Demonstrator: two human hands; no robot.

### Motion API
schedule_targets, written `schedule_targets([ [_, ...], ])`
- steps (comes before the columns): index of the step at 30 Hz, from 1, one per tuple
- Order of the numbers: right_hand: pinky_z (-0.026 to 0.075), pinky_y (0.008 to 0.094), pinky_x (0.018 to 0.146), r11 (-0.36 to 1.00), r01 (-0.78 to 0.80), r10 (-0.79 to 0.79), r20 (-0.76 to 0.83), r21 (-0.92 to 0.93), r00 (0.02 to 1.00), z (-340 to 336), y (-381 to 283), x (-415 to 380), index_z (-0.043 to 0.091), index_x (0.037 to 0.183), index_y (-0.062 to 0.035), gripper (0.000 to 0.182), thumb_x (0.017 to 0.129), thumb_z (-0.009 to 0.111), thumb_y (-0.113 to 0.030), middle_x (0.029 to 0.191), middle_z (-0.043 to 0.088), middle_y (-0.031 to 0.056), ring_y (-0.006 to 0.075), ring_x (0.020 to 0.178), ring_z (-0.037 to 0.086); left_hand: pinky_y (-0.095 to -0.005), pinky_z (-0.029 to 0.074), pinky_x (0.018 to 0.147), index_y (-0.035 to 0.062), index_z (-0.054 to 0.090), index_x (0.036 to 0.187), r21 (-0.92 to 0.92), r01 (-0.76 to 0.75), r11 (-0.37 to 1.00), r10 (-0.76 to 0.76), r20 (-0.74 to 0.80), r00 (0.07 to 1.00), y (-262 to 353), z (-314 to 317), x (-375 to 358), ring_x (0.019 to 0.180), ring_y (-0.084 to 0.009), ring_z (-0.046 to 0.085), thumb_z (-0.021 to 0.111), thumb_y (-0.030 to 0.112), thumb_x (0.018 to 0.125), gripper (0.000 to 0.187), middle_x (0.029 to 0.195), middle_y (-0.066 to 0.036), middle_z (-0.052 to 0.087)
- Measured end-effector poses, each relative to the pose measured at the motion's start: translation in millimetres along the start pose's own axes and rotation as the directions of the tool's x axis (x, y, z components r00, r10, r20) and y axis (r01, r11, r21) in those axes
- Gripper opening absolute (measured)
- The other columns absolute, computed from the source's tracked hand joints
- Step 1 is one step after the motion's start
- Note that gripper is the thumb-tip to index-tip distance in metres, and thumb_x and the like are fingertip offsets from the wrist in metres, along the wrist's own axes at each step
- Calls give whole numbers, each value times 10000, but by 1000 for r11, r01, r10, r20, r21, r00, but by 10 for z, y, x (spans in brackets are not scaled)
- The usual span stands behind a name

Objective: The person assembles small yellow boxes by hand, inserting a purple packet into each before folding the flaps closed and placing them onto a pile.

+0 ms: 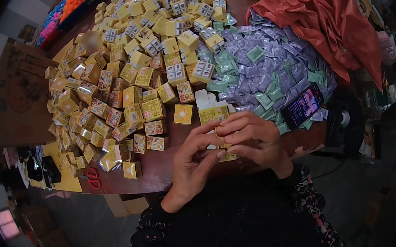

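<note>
Near the table's front edge, my left hand (pixel 189 166) and my right hand (pixel 260 141) meet, fingers closed around a small yellow cardboard box (pixel 219 133). My fingers cover most of it. Just behind them lie yellow cartons with white open flaps (pixel 202 98). A closed yellow box (pixel 183 114) sits to the left of these, its top printed with an orange and white burst. Farther back are yellow cubes with white, picture-marked faces (pixel 176 73).
Piled at left are many yellow printed boxes (pixel 131 97); yellow-white cubes (pixel 161 15) heap behind. Purple and green sachets (pixel 269 61) spread at right, with a lit phone (pixel 302 106) on them and a red cloth sack (pixel 313 22) beyond. Red-handled scissors (pixel 94 178) lie at the left edge.
</note>
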State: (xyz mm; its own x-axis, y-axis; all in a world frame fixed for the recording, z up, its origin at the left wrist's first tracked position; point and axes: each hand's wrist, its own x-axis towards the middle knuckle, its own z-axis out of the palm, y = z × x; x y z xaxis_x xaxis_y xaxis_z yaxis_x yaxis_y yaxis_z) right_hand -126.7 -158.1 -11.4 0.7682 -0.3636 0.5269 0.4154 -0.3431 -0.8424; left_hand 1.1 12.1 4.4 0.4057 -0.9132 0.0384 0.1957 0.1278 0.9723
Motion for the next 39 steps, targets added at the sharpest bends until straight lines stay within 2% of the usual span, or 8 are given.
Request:
schedule_targets([
  [6, 563, 381, 920, 995, -33, 36, 22, -95, 999, -54, -33, 6, 743, 1093, -30, 279, 828, 826, -45, 1164, 746, 107, 297, 1143, 683, -362, 565, 1015, 23, 688, 1117, 304, -93, 948, 97, 2, 995, 121, 2, 24, 1307, -290, 593, 693, -64, 933, 203, 1473, -200, 512],
  [11, 569, 316, 858, 918, -352, 397, -362, 184, 843, -190, -208, 70, 674, 1263, -34, 369, 905, 759, -62, 1149, 749, 97, 252, 1094, 703, -438, 550, 1007, 44, 708, 1090, 939, -226, 258, 650, 4, 760, 845, -668, -7, 1306, -395, 588, 726, -90, 873, 256, 1414, -232, 586],
  [14, 556, 300, 820, 840, -538, 447, -466, -75, 763, -550, 219, -73, 692, 1218, -4, 277, 962, 699, -110, 1150, 731, 105, 172, 1008, 692, -420, 535, 1049, 16, 669, 1180, 999, -18, -39, 853, 43, 521, 1501, -1553, 91, 1272, -316, 618, 648, -20, 989, 196, 1410, -210, 592],
  [20, 529, 323, 715, 700, -539, 499, -219, -469, 839, -256, 361, 93, 753, 1096, -54, 263, 869, 804, -176, 970, 671, 87, 191, 810, 676, -404, 554, 991, 20, 666, 1212, 986, 73, 153, 911, -169, 377, 2078, -2457, 383, 1245, -289, 642, 677, -36, 960, 259, 1399, -186, 617],
  [22, 526, 349, 693, 647, -494, 494, -173, -581, 852, -112, 415, 127, 748, 1110, -71, 380, 795, 870, -242, 929, 599, 73, 212, 745, 633, -398, 561, 971, 22, 665, 1223, 965, -65, 253, 880, -202, 429, 1897, -2096, 316, 1235, -280, 650, 687, -41, 950, 281, 1395, -178, 625],
  [27, 547, 383, 718, 612, -515, 549, -147, -600, 823, -56, 644, 109, 735, 1053, -89, 352, 788, 874, -274, 987, 618, 84, 257, 824, 670, -349, 543, 978, -18, 610, 1326, 778, 6, 628, 339, -281, 898, 600, -851, -41, 1135, -220, 679, 687, 24, 972, 365, 1203, -141, 711],
  [33, 523, 321, 631, 651, -498, 507, -160, -572, 847, -38, 602, 82, 738, 1003, -66, 280, 797, 874, -195, 935, 602, 66, 176, 705, 633, -385, 593, 812, 2, 612, 1307, 820, 192, 539, 32, -247, 968, -332, -297, -65, 991, -332, 725, 813, 169, 892, 491, 1126, -186, 724],
  [39, 477, 300, 596, 756, -483, 434, -214, -441, 875, -14, 626, 28, 758, 999, -66, 192, 836, 835, -129, 879, 595, 46, 144, 665, 581, -374, 584, 788, 3, 613, 1309, 855, 207, 476, 83, -278, 957, -511, -225, 108, 868, -335, 722, 823, 145, 868, 509, 1020, -177, 728],
])
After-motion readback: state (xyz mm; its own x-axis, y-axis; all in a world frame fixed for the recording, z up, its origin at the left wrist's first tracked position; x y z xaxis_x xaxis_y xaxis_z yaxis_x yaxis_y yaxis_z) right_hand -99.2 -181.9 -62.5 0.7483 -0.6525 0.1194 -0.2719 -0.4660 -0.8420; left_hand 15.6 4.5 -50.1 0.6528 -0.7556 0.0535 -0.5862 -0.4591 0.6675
